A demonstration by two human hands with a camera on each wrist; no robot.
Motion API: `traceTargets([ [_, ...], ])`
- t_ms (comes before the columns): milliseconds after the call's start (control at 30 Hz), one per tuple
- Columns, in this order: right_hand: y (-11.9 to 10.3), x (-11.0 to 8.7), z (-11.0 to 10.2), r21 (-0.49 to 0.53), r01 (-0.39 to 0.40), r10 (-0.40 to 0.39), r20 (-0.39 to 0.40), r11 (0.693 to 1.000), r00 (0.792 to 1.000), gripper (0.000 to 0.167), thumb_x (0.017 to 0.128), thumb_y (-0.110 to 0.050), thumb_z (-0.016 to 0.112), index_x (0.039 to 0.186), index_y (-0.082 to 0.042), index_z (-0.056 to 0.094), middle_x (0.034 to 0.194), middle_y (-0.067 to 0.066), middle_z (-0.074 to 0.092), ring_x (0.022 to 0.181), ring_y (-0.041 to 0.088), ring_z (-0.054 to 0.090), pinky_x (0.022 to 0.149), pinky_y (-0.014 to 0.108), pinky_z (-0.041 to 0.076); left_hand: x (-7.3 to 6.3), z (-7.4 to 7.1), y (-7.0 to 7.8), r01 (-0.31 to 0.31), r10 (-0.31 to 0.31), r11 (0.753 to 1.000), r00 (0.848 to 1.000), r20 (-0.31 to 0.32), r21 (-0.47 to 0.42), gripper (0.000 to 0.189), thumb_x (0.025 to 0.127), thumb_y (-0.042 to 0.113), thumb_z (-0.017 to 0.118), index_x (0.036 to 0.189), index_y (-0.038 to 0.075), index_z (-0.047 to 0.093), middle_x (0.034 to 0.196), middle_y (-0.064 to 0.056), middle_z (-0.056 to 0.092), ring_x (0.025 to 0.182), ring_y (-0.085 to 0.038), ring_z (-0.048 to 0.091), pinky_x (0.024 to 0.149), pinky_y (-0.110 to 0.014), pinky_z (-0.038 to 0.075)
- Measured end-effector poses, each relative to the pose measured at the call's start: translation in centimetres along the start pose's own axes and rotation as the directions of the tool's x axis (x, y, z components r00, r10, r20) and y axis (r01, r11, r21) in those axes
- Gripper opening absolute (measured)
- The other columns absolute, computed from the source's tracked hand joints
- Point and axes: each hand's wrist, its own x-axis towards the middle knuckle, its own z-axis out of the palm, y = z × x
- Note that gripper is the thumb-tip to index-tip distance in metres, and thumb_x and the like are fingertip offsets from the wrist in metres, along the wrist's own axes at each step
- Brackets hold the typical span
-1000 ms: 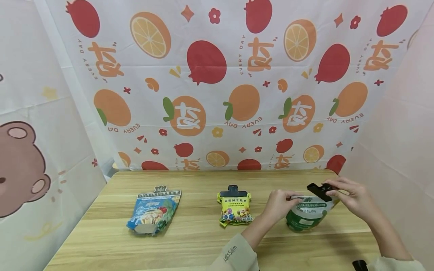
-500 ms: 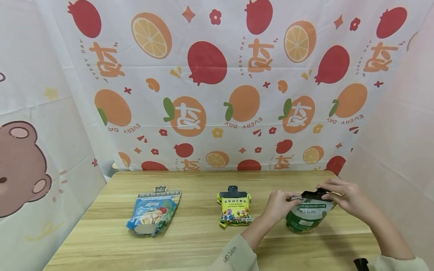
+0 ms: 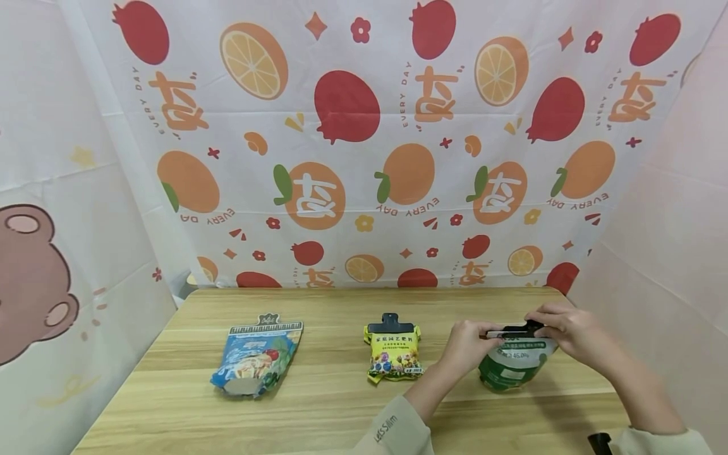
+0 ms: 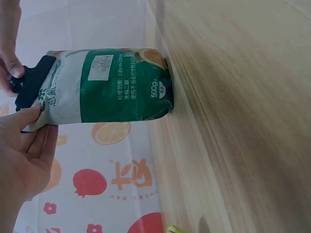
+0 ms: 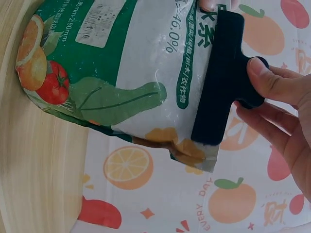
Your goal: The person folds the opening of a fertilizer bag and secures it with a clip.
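Note:
A green and white bag, marked 500g in the left wrist view, stands upright on the right of the table. My left hand pinches the left end of its top edge between thumb and fingers. Across the top lies a black clip, its jaws over the bag's edge. My right hand pinches the clip's handles between thumb and fingers; in the right wrist view the hand shows from the side. One corner of the bag's top sticks out past the clip.
A yellow bag with a black clip lies mid-table. Farther left lies a blue bag with a grey patterned clip. A black object shows beside the right sleeve. A fruit-print cloth hangs behind the table.
The right hand has brought the black clip down and left onto the bag's top edge, from a tilted position above it. The left hand keeps its hold at the corner.

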Motion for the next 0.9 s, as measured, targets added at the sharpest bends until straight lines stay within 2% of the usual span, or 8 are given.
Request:
traceTargets([
  [267, -0.34, 0.1, -0.01, -0.009, -0.034, 0.034, 0.087, 0.999, 0.996, 0.053, 0.092, -0.043, 0.037, 0.087, -0.001, 0.07, 0.084, 0.0, 0.062, 0.069, 0.013, 0.057, 0.057, 0.015, 0.045, 0.09, 0.02, -0.12, -0.002, 0.002, 1.0, 1.0, 0.012, 0.003, 0.02, 0.079, 0.008, 0.072, 0.099, 0.009, 0.073, 0.084, 0.003, 0.069, 0.067, 0.007, 0.056, 0.053, -0.009, 0.044],
  [400, -0.43, 0.24, -0.02, -0.003, -0.043, 0.043, 0.098, 0.999, 0.994, 0.052, 0.091, -0.043, 0.038, 0.088, -0.002, 0.07, 0.084, 0.0, 0.061, 0.068, 0.011, 0.056, 0.056, 0.015, 0.044, 0.08, -0.03, -0.18, 0.003, -0.003, 1.0, 1.0, 0.015, -0.006, 0.02, 0.079, 0.008, 0.072, 0.099, 0.01, 0.073, 0.085, 0.004, 0.069, 0.068, 0.006, 0.056, 0.054, -0.009, 0.044],
  [433, -0.46, 0.28, -0.04, -0.003, -0.046, 0.046, 0.101, 0.999, 0.994, 0.048, 0.091, -0.041, 0.041, 0.088, -0.002, 0.07, 0.083, 0.0, 0.061, 0.068, 0.011, 0.056, 0.056, 0.015, 0.044, 0.07, -0.04, -0.18, 0.007, -0.007, 1.0, 1.0, 0.015, -0.01, 0.02, 0.08, 0.008, 0.072, 0.099, 0.01, 0.073, 0.085, 0.004, 0.069, 0.068, 0.006, 0.056, 0.054, -0.009, 0.044],
  [500, -0.53, 0.36, -0.08, -0.007, -0.054, 0.055, 0.109, 0.999, 0.993, 0.031, 0.086, -0.031, 0.06, 0.087, -0.002, 0.069, 0.083, -0.001, 0.061, 0.068, 0.01, 0.055, 0.056, 0.014, 0.044, 0.04, -0.05, -0.17, 0.013, -0.012, 1.0, 1.0, 0.015, -0.018, 0.02, 0.08, 0.008, 0.071, 0.099, 0.01, 0.073, 0.085, 0.004, 0.069, 0.069, 0.006, 0.056, 0.054, -0.01, 0.044],
  [567, -0.63, 0.41, -0.1, -0.011, -0.071, 0.071, 0.12, 0.997, 0.99, 0.02, 0.073, -0.016, 0.075, 0.087, -0.002, 0.069, 0.082, -0.001, 0.061, 0.068, 0.01, 0.055, 0.055, 0.014, 0.043, 0.03, -0.03, -0.19, 0.021, -0.021, 0.999, 1.0, 0.016, -0.027, 0.02, 0.08, 0.008, 0.071, 0.099, 0.01, 0.073, 0.086, 0.005, 0.069, 0.069, 0.006, 0.056, 0.054, -0.01, 0.044],
  [600, -0.68, 0.44, -0.1, -0.015, -0.078, 0.079, 0.126, 0.997, 0.989, 0.023, 0.066, -0.008, 0.078, 0.087, -0.002, 0.069, 0.082, -0.001, 0.061, 0.068, 0.009, 0.054, 0.055, 0.014, 0.043, 0.03, -0.01, -0.2, 0.026, -0.026, 0.999, 1.0, 0.017, -0.032, 0.02, 0.08, 0.008, 0.071, 0.099, 0.011, 0.073, 0.086, 0.005, 0.069, 0.069, 0.006, 0.056, 0.054, -0.01, 0.044],
  [667, -0.78, 0.49, -0.11, -0.02, -0.097, 0.099, 0.135, 0.995, 0.986, 0.035, 0.055, 0.005, 0.079, 0.087, -0.002, 0.07, 0.082, -0.002, 0.061, 0.068, 0.009, 0.054, 0.055, 0.014, 0.042, 0.05, 0.03, -0.22, 0.037, -0.036, 0.998, 0.999, 0.018, -0.042, 0.019, 0.08, 0.009, 0.071, 0.099, 0.011, 0.073, 0.086, 0.005, 0.069, 0.068, 0.006, 0.056, 0.054, -0.011, 0.044],
  [900, -0.89, 0.3, -0.12, 0.013, -0.15, 0.147, 0.136, 0.989, 0.98, 0.037, 0.056, 0.007, 0.079, 0.09, -0.003, 0.069, 0.085, -0.001, 0.061, 0.07, 0.009, 0.054, 0.057, 0.012, 0.041, 0.19, 0.08, -0.21, 0.059, -0.058, 0.997, 0.998, 0.025, -0.057, 0.02, 0.08, 0.008, 0.071, 0.099, 0.011, 0.073, 0.085, 0.005, 0.069, 0.066, 0.006, 0.056, 0.053, -0.011, 0.044],
])
